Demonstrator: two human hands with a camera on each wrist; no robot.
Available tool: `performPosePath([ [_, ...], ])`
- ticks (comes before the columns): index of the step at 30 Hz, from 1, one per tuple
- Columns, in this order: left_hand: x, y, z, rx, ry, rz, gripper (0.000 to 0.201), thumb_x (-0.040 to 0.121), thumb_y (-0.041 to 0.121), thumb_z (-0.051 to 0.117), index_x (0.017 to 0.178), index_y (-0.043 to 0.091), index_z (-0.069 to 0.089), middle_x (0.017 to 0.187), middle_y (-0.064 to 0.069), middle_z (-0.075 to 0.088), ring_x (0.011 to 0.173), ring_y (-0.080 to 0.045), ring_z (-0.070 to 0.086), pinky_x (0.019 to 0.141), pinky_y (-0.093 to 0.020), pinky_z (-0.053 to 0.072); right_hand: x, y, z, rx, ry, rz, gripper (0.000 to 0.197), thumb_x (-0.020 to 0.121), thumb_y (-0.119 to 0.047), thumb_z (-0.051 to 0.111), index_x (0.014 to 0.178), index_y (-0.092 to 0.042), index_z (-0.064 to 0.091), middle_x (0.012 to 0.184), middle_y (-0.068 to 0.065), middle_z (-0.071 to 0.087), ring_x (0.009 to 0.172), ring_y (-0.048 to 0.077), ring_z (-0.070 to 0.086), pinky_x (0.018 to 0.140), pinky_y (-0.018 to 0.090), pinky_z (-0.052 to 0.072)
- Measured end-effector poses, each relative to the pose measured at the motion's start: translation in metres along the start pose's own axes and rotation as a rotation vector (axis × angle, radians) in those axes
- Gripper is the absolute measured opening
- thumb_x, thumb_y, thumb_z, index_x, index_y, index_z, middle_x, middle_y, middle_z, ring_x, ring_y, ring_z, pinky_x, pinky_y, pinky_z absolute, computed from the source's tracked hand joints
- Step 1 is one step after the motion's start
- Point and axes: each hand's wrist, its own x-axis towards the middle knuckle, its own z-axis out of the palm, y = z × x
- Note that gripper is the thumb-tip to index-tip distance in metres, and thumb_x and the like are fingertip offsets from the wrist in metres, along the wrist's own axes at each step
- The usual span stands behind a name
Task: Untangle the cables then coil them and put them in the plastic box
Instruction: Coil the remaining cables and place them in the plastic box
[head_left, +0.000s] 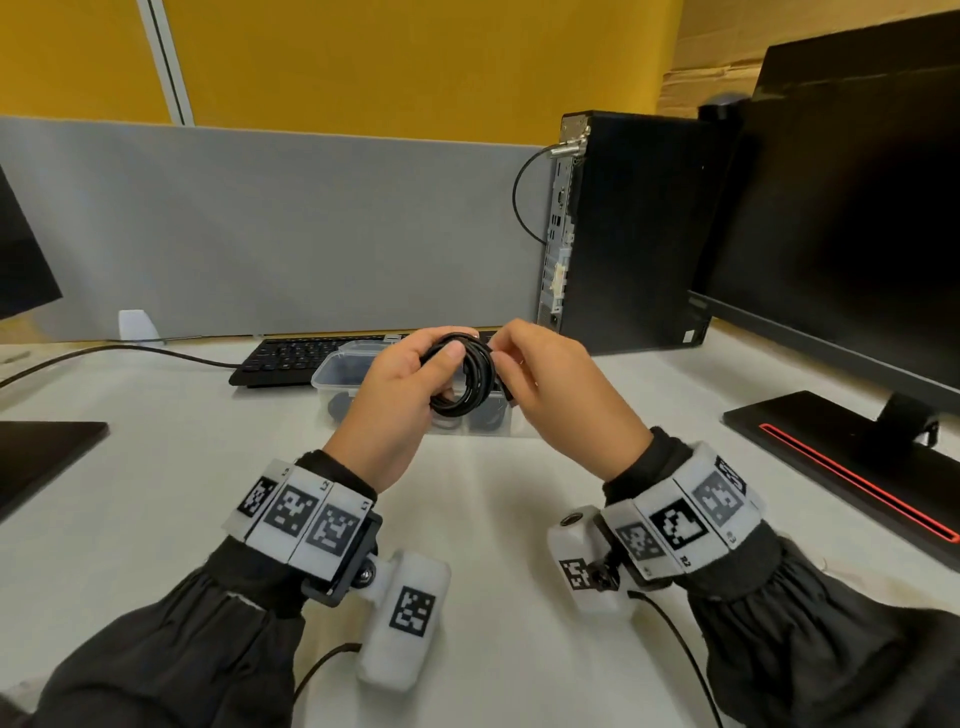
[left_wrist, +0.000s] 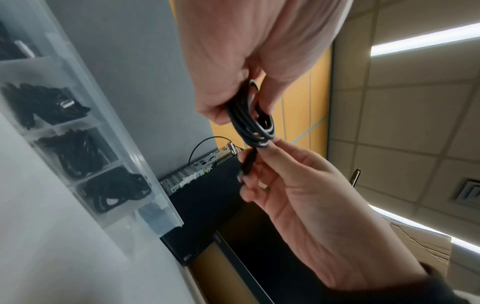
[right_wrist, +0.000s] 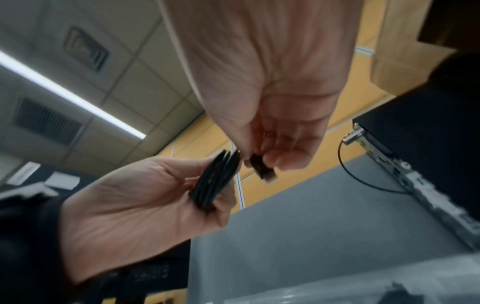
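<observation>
A black cable wound into a small coil (head_left: 470, 376) hangs in the air above the clear plastic box (head_left: 332, 364). My left hand (head_left: 415, 379) grips the coil (left_wrist: 253, 121), thumb across its loops. My right hand (head_left: 524, 364) pinches the cable's black plug end (right_wrist: 262, 167) beside the coil (right_wrist: 215, 181). The box (left_wrist: 153, 185) has compartments, and several hold black coiled cables (left_wrist: 78, 152). In the head view both hands hide much of the box.
A black keyboard (head_left: 291, 358) lies behind the box. A black desktop tower (head_left: 628, 228) stands at the back right, a monitor (head_left: 852, 234) with its base (head_left: 831, 457) to the right. A grey partition (head_left: 270, 228) closes the back. Another dark stand (head_left: 41, 457) sits left.
</observation>
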Motion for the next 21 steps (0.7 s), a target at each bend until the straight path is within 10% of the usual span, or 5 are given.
performPosePath([
  [5, -0.001, -0.002, 0.004, -0.133, 0.036, -0.024, 0.02, 0.097, 0.006, 0.038, 0.109, 0.003, 0.054, 0.097, -0.008, 0.061, 0.087, -0.013, 0.059, 0.072, -0.019, 0.052, 0.005, -0.002, 0.01, 0.493, 0.025, 0.219, 0.012, 0.095, -0.007, 0.049, 0.099, -0.003, 0.06, 0.078, 0.006, 0.062, 0.068, 0.015, 0.064, 0.064, 0.026, 0.057],
  [10, -0.001, 0.002, 0.005, -0.146, 0.063, -0.018, 0.022, 0.098, 0.006, 0.035, 0.109, 0.006, 0.054, 0.108, -0.013, 0.058, 0.101, -0.02, 0.055, 0.09, -0.031, 0.047, 0.008, -0.006, 0.013, 0.97, 0.046, 0.38, 0.022, 0.092, -0.005, 0.054, 0.109, 0.008, 0.06, 0.096, 0.02, 0.066, 0.083, 0.024, 0.066, 0.073, 0.029, 0.058],
  [21, -0.001, 0.002, 0.003, -0.149, 0.068, -0.027, 0.027, 0.1, 0.01, 0.032, 0.117, 0.004, 0.052, 0.113, -0.015, 0.057, 0.108, -0.022, 0.054, 0.097, -0.035, 0.043, 0.01, -0.014, 0.004, 1.263, -0.162, 0.524, 0.019, 0.091, -0.006, 0.052, 0.103, 0.001, 0.065, 0.087, 0.012, 0.067, 0.077, 0.019, 0.066, 0.08, 0.03, 0.055],
])
